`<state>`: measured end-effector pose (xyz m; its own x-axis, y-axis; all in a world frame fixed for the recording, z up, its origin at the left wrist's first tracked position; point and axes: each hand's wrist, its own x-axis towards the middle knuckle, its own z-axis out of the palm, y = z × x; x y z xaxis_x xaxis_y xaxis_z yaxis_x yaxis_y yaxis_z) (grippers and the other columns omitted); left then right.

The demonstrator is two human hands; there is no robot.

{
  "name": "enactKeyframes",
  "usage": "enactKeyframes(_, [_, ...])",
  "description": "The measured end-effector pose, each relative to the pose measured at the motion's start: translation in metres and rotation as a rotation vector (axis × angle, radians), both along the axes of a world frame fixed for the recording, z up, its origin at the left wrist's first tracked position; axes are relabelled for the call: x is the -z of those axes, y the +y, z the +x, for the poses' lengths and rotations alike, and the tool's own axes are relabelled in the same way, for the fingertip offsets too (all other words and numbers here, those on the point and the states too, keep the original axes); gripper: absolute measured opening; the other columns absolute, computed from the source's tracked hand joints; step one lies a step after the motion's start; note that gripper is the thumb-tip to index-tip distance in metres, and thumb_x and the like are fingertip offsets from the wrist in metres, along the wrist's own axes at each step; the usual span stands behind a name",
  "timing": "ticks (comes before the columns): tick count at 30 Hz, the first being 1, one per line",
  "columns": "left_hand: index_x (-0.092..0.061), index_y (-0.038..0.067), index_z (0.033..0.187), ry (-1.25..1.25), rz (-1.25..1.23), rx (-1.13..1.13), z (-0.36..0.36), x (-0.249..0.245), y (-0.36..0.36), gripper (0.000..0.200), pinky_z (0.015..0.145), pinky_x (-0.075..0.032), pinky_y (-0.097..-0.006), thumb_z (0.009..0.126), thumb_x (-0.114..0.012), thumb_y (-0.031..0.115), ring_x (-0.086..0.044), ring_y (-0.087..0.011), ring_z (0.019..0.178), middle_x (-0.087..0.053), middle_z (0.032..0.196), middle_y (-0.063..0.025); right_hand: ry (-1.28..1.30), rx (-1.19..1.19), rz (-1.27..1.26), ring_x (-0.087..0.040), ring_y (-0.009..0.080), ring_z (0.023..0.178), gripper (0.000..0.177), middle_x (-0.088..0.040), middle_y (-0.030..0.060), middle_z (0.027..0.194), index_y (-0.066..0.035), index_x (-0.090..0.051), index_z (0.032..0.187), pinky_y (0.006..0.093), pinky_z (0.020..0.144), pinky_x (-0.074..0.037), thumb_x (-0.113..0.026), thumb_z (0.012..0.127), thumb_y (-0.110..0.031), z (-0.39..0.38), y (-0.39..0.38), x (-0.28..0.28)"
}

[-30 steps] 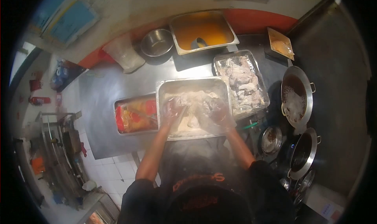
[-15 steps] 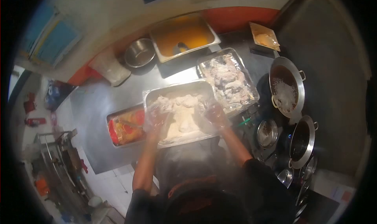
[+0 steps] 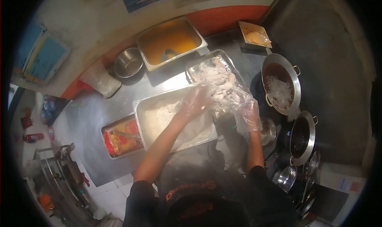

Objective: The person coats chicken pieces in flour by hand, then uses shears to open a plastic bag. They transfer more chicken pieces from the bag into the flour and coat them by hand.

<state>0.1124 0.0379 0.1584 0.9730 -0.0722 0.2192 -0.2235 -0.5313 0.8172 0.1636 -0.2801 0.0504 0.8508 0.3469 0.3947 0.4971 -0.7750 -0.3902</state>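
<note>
Both my hands wear clear plastic gloves. My left hand (image 3: 199, 99) reaches across the right rim of the deep metal pan (image 3: 213, 134), its fingers closed against white flour-coated chicken pieces (image 3: 219, 78) at the near side of the foil-lined tray (image 3: 192, 74). At the tray's near right corner, my right hand (image 3: 248, 113) curls round the other side of the coated pieces. Fingertips of both hands are partly hidden by chicken and crinkled plastic. Loose flour (image 3: 157, 121) covers the pan's bottom.
Behind stand a pan of orange liquid (image 3: 169, 40) and a steel bowl (image 3: 128, 63). A red and yellow packet (image 3: 119, 136) lies in a tray at left. Two woks, one of foaming oil (image 3: 279, 90) and one dark (image 3: 301, 137), stand at right.
My hands have moved right and away from me, out of the flour pan to the foil-lined tray. Chicken pieces seen in the pan earlier have left it. The view has shifted slightly.
</note>
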Motion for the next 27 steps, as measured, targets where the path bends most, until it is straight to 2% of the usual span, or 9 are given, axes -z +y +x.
enactKeyframes(2, [-0.056, 0.000, 0.105, 0.077, -0.107, 0.011, 0.011, -0.012, -0.003, 0.048, 0.076, -0.049, -0.0367, 0.073, -0.076, 0.029, -0.059, -0.0243, 0.086, -0.060, 0.095, -0.0126, -0.034, 0.006, -0.025, -0.054, 0.0182, 0.088, 0.025, -0.056, 0.0077, 0.098, -0.002, -0.057, 0.101, 0.0292, 0.076, -0.046, -0.064, 0.077, -0.008, 0.004, -0.002, 0.005])
enactKeyframes(5, [-0.059, 0.000, 0.103, 0.019, 0.103, -0.103, -0.003, 0.017, 0.020, 0.045, 0.071, -0.049, -0.0390, 0.074, -0.074, 0.031, -0.062, -0.0260, 0.078, -0.064, 0.089, -0.0139, -0.059, 0.016, -0.034, -0.054, 0.0186, 0.090, 0.025, -0.056, 0.0080, 0.099, -0.002, -0.057, 0.102, 0.0295, 0.077, -0.046, -0.063, 0.078, -0.008, 0.005, -0.002, 0.013])
enactKeyframes(7, [-0.060, 0.000, 0.101, 0.071, -0.136, -0.169, -0.028, 0.068, 0.050, 0.042, 0.068, -0.049, -0.0398, 0.076, -0.072, 0.032, -0.063, -0.0272, 0.076, -0.065, 0.088, -0.0150, -0.042, 0.014, -0.023, -0.054, 0.0190, 0.091, 0.026, -0.055, 0.0082, 0.100, -0.002, -0.057, 0.102, 0.0297, 0.078, -0.045, -0.063, 0.078, -0.008, 0.000, 0.000, 0.018])
enactKeyframes(11, [-0.062, 0.001, 0.092, 0.296, 0.449, -0.302, -0.109, 0.080, 0.080, 0.038, 0.066, -0.048, -0.0393, 0.075, -0.070, 0.035, -0.062, -0.0301, 0.076, -0.064, 0.085, -0.0187, 0.136, -0.002, 0.049, -0.054, 0.0213, 0.095, 0.029, -0.056, 0.0114, 0.102, -0.001, -0.056, 0.109, 0.0317, 0.082, -0.046, -0.058, 0.083, -0.015, -0.010, 0.017, 0.018])
enactKeyframes(13, [-0.062, 0.001, 0.092, 0.445, 0.454, -0.183, -0.145, 0.149, 0.092, 0.038, 0.070, -0.048, -0.0396, 0.076, -0.068, 0.036, -0.061, -0.0325, 0.077, -0.062, 0.084, -0.0197, 0.586, -0.094, 0.352, -0.053, 0.0199, 0.103, 0.035, -0.054, 0.0130, 0.113, 0.001, -0.052, 0.116, 0.0299, 0.085, -0.045, -0.056, 0.086, -0.015, -0.035, 0.096, -0.036])
enactKeyframes(15, [-0.063, 0.002, 0.095, 0.478, 0.447, -0.094, -0.164, 0.197, 0.091, 0.037, 0.076, -0.047, -0.0404, 0.080, -0.063, 0.035, -0.059, -0.0345, 0.079, -0.060, 0.083, -0.0201, 0.989, -0.185, 0.340, -0.051, 0.0186, 0.111, 0.040, -0.053, 0.0146, 0.125, 0.003, -0.047, 0.124, 0.0280, 0.089, -0.044, -0.053, 0.088, -0.015, -0.049, 0.172, -0.085])
enactKeyframes(19, [-0.061, 0.001, 0.100, 0.559, 0.235, -0.323, -0.147, 0.167, 0.040, 0.033, 0.078, -0.047, -0.0422, 0.082, -0.059, 0.029, -0.060, -0.0335, 0.087, -0.060, 0.090, -0.0200, 0.182, -0.394, -0.300, -0.052, 0.0273, 0.112, 0.041, -0.055, 0.0191, 0.118, -0.001, -0.054, 0.116, 0.0344, 0.098, -0.039, -0.052, 0.083, -0.026, -0.056, 0.234, 0.051])
enactKeyframes(23, [-0.060, 0.003, 0.098, 0.391, 0.209, -0.196, -0.144, 0.170, 0.028, 0.023, 0.077, -0.049, -0.0398, 0.082, -0.054, 0.018, -0.061, -0.0303, 0.090, -0.062, 0.093, -0.0175, 0.367, -0.435, -0.593, -0.055, 0.0270, 0.106, 0.042, -0.058, 0.0146, 0.116, -0.005, -0.059, 0.114, 0.0362, 0.094, -0.041, -0.055, 0.079, -0.029, -0.040, 0.254, 0.101])
enactKeyframes(27, [-0.062, 0.009, 0.091, 0.329, 0.710, -0.340, -0.160, 0.195, 0.055, 0.015, 0.074, -0.050, -0.0390, 0.082, -0.052, 0.015, -0.063, -0.0269, 0.084, -0.063, 0.091, -0.0142, 0.356, -0.540, -0.629, -0.061, 0.0279, 0.084, 0.027, -0.063, 0.0127, 0.086, -0.005, -0.066, 0.091, 0.0371, 0.080, -0.047, -0.058, 0.076, -0.026, -0.035, 0.232, 0.089])
